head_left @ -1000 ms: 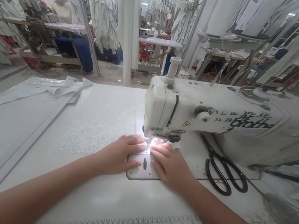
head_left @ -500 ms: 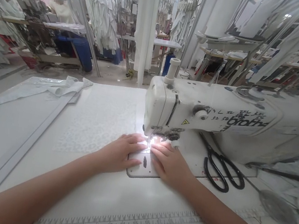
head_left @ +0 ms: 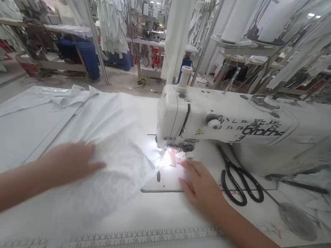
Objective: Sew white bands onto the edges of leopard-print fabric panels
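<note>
A thin white patterned cloth (head_left: 116, 154) lies creased on the table left of the sewing machine (head_left: 192, 116), its right corner reaching under the lit needle area. My left hand (head_left: 72, 161) is over the cloth's left part, smeared by motion; its thumb stands apart, but whether the fingers grip the cloth cannot be made out. Beside the presser foot, my right hand (head_left: 201, 185) rests on the machine bed with fingers stretched out. Its fingertips are close to a small orange-pink piece (head_left: 173, 158) at the needle. Bright lamp glare hides the needle point.
Black-handled scissors (head_left: 239, 178) lie right of my right hand. Folded pale cloth (head_left: 81, 97) is at the table's far left. A printed ruler (head_left: 146, 239) runs along the front edge. Thread cones (head_left: 240, 18) stand behind the machine. A co-worker (head_left: 62, 1) sits at the back left.
My left hand has moved left, away from the needle. The cloth has shifted from flat to creased and spreads nearer the front edge. My right hand has drawn slightly right.
</note>
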Motion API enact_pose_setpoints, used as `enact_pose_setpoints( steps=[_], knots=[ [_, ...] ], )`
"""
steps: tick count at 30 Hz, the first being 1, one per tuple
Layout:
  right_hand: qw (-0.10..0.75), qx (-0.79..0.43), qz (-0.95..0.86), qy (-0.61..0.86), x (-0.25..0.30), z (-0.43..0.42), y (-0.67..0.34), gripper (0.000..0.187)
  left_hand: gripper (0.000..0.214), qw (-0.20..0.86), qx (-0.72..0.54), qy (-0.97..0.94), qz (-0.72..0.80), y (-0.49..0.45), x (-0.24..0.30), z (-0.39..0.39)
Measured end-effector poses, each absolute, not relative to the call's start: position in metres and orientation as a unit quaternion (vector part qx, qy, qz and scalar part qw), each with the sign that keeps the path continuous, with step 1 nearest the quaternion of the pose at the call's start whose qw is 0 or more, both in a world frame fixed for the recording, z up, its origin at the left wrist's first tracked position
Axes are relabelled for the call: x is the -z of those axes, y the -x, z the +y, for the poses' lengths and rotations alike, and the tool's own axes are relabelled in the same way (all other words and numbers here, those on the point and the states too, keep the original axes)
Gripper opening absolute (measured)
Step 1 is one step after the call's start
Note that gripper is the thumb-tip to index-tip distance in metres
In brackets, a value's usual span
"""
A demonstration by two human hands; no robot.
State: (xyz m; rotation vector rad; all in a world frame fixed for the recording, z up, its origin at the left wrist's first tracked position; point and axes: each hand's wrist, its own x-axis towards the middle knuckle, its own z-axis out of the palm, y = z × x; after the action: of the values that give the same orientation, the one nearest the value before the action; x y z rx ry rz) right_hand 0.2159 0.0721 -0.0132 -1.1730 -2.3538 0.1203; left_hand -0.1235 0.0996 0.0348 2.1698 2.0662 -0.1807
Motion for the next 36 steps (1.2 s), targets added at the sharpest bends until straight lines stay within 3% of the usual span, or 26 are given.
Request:
enact_pose_setpoints(
  steps=[1,5,8,13,15,21,28,36],
  knots=[
    [0.248,-0.047,-0.866,0.431,0.012,0.070,-0.215,0.033,0.058,0.064,0.125,-0.716,0.683,0.125,-0.032,0.074],
    [0.239,-0.046,-0.886,0.395,0.013,0.067,-0.202,0.040,0.058,0.096,0.194,-0.690,0.690,0.109,-0.030,0.005],
    [0.209,-0.038,-0.908,0.360,0.018,0.067,-0.191,0.044,0.052,0.113,0.145,-0.735,0.653,0.080,-0.037,0.002],
    [0.178,-0.025,-0.925,0.335,0.023,0.071,-0.193,0.042,0.028,0.159,-0.096,-0.863,0.470,0.030,-0.024,0.049],
    [0.185,-0.018,-0.927,0.325,0.023,0.073,-0.200,0.040,0.032,0.143,-0.136,-0.883,0.427,0.021,-0.009,0.067],
    [0.225,-0.011,-0.923,0.313,0.015,0.085,-0.215,0.021,0.048,0.128,-0.087,-0.879,0.451,0.014,0.015,0.074],
    [0.198,-0.038,-0.949,0.242,0.016,0.099,-0.212,0.029,0.048,0.120,-0.080,-0.874,0.465,0.008,0.012,0.067],
    [0.216,-0.062,-0.939,0.259,0.024,0.095,-0.216,0.031,0.045,0.130,-0.107,-0.899,0.403,0.013,0.005,0.074]
  ],
)
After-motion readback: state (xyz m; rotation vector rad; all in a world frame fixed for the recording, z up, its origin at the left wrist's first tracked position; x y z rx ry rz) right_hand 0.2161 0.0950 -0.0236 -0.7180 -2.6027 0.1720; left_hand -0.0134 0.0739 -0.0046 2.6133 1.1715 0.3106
